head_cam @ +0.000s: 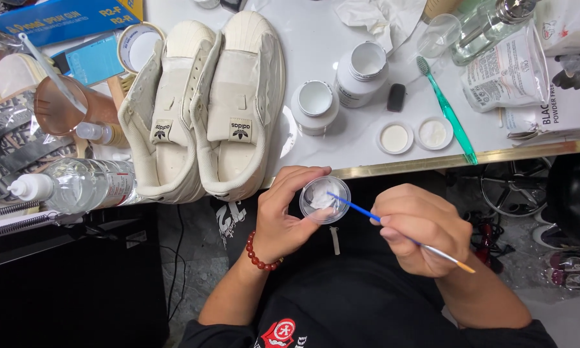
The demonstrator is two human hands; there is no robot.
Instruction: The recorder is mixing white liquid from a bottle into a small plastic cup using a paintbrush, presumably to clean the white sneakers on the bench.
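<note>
While the left hand cups a small clear cup of white paste below the bench edge, the right hand pinches a blue-handled brush whose long axis slants up-left, tip inside the cup.

You view the scene under bright, even overhead light. The white table is close to overexposed, and soft, short shadows sit beside the two white jars. Small glare spots mark the clear cup and the plastic bottle. Below the table edge the picture falls dim. Focus is sharp centrally; the corners bend slightly from wide-angle distortion.
</note>
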